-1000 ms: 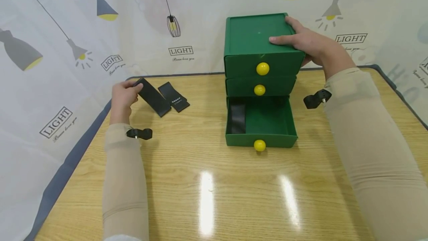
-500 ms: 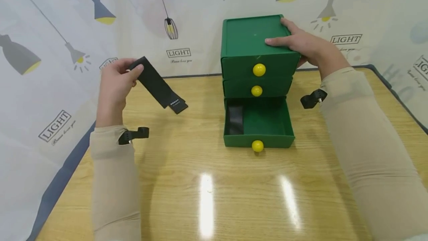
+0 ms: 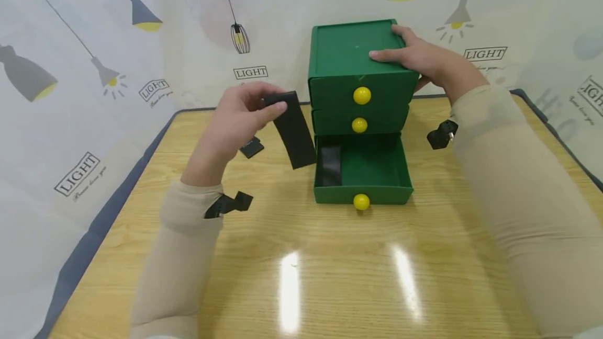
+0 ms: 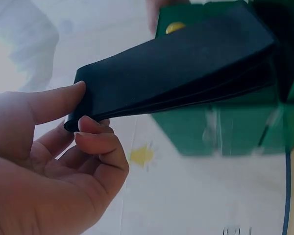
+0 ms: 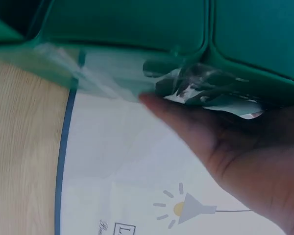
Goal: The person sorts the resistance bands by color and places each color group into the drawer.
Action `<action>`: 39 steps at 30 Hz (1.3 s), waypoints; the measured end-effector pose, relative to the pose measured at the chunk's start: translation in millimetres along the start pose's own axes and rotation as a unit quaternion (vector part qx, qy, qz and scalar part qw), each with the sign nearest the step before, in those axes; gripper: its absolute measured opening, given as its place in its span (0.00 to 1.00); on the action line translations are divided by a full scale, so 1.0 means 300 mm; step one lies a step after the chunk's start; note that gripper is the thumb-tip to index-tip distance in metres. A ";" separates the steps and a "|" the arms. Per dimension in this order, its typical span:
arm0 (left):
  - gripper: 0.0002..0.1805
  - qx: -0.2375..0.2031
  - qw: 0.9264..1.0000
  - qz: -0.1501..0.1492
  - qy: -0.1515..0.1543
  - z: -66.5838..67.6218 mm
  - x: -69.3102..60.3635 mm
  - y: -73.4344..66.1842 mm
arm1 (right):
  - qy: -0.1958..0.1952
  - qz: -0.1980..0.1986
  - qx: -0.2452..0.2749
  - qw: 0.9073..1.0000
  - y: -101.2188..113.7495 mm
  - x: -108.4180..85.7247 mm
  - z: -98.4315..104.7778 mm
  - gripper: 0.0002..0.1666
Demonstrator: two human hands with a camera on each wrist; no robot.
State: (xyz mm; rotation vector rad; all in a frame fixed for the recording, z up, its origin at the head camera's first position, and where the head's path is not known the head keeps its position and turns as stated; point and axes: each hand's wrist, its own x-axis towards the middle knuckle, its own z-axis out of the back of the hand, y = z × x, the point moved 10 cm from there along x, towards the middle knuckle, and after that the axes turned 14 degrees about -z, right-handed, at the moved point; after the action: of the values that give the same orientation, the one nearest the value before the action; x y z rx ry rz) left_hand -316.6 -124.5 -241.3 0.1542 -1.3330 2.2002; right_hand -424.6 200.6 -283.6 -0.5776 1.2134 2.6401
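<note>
My left hand (image 3: 240, 114) pinches a flat, folded black strip (image 3: 294, 132) by its upper end. The strip hangs slanted just left of a green drawer unit (image 3: 358, 48); in the left wrist view its folded layers show, loose at the far end. My right hand (image 3: 419, 56) rests on the unit's top right edge, thumb lying on the top, and a finger reaches down the side in the right wrist view. The bottom drawer (image 3: 372, 164) is pulled out, with a black strip (image 3: 332, 165) along its left side. Behind my left hand, another black strip (image 3: 252, 147) lies partly hidden on the table.
The wooden table (image 3: 254, 255) meets a pale cloth backdrop (image 3: 198, 41) printed with lamps. Yellow round knobs mark the drawers, such as the top knob (image 3: 361, 95); the upper two drawers are pushed in. Black straps circle both sleeves.
My left hand has lifted the folded black strip off the table and carried it right, close to the pulled-out drawer. My right hand stays on the drawer unit.
</note>
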 end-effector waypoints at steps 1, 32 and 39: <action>0.13 -0.006 1.000 -0.005 0.015 -0.035 0.003 -0.015 | 0.000 -0.001 -0.003 1.000 -0.001 0.000 0.000 0.67; 0.14 0.054 0.989 0.013 0.139 -0.476 0.089 0.142 | 0.005 -0.008 0.010 1.000 -0.015 0.006 -0.005 0.67; 0.14 0.072 0.987 0.000 0.144 -0.504 0.106 0.157 | 0.002 -0.008 0.014 1.000 -0.008 0.001 -0.004 0.67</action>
State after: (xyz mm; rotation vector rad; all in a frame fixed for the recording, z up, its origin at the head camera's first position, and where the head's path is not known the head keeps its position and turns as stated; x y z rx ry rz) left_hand -340.0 -0.2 -342.0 -0.1074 -1.0155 2.2183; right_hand -423.8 201.4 -286.2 -0.5869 1.2386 2.6059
